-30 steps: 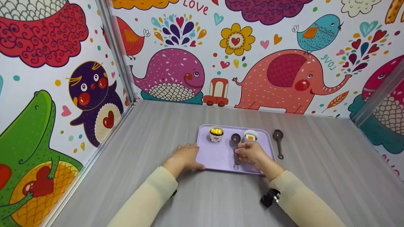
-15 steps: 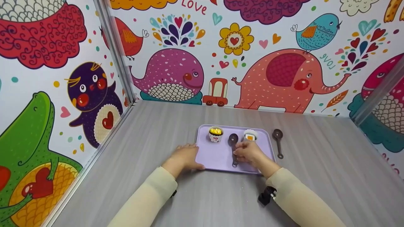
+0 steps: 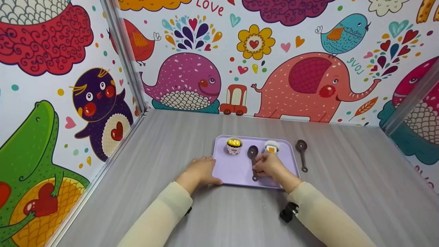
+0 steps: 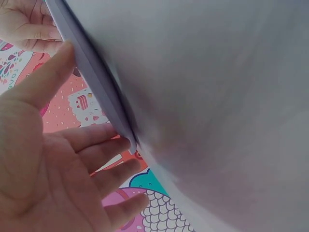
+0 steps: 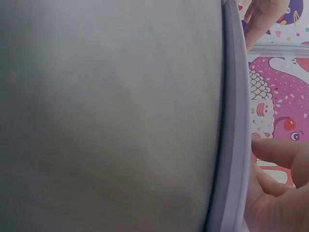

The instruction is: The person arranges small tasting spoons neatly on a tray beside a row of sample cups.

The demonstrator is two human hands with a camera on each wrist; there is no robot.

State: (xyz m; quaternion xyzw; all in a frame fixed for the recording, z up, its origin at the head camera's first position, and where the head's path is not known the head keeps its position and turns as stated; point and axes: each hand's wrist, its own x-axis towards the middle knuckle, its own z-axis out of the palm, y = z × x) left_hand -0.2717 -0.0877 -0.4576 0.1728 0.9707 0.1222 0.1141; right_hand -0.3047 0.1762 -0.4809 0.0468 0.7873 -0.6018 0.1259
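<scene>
A lilac tray (image 3: 233, 171) lies on the table. At its near left corner rests my left hand (image 3: 202, 170), thumb on the front edge and fingers along the left side; the left wrist view shows these fingers (image 4: 104, 145) loosely extended against the rim. Over the right half of the tray my right hand (image 3: 272, 167) pinches the handle of a dark brown spoon (image 3: 253, 151), whose bowl points away. Behind that hand stands a paper cup (image 3: 271, 146) with a white and orange piece, partly hidden. In the right wrist view the tray rim hides the fingertips and the spoon.
Another paper cup (image 3: 234, 147), with yellow topping, stands at the tray's back left. A second brown spoon (image 3: 302, 155) lies on the table (image 3: 343, 178) just right of the tray. Cartoon-printed wall panels (image 3: 192, 79) border the back and sides.
The spoon in my right hand has shifted slightly left and down onto the tray, with the hand following. My left hand stays at the tray corner. The head view has drifted a little.
</scene>
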